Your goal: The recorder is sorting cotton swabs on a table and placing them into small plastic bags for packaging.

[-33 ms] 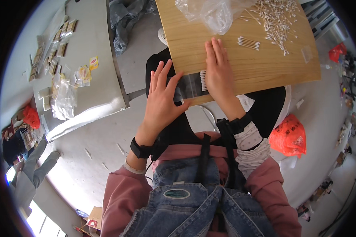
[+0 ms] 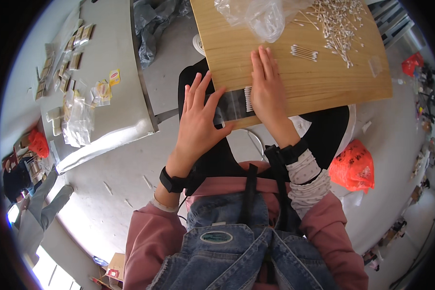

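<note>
My right hand (image 2: 269, 94) lies flat, fingers stretched out, on the wooden board (image 2: 333, 87), covering most of a row of cotton swabs (image 2: 248, 99). Only their white tips show past its left edge. Beside the tips is a clear plastic bag (image 2: 233, 105) over a dark patch; whether the swabs lie inside the bag is hidden. My left hand (image 2: 197, 118) is open with spread fingers, its thumb and forefinger touching the bag's left end at the board's edge. Farther off are a small neat row of swabs (image 2: 304, 52) and a loose heap of swabs (image 2: 342, 29).
A crumpled clear bag (image 2: 263, 21) sits at the board's far side. On the grey table (image 2: 116, 38) to the left are bundled sticks (image 2: 75, 60), plastic bags (image 2: 79, 123) and yellow cards (image 2: 101, 92). A red bag (image 2: 353, 166) stands on the floor at right.
</note>
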`<action>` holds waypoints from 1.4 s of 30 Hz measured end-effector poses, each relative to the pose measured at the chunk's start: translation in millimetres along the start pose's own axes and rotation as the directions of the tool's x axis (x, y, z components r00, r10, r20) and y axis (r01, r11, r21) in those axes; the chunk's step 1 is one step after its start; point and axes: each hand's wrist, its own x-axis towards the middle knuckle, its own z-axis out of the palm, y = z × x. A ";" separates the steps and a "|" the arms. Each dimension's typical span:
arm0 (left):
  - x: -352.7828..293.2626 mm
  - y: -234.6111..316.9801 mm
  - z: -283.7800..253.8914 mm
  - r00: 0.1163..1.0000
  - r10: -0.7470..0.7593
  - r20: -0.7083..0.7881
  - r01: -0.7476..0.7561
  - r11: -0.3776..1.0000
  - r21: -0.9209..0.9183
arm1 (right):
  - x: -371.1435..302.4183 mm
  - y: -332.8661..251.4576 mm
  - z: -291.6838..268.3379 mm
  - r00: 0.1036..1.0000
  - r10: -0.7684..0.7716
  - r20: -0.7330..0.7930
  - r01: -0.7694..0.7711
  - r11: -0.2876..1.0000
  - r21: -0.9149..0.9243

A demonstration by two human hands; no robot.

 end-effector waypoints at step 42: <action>7.1 -48.8 -31.9 0.935 -0.086 -0.344 0.044 0.991 -0.129 | -22.8 -28.5 -25.2 0.982 0.187 -0.040 -0.140 0.848 0.511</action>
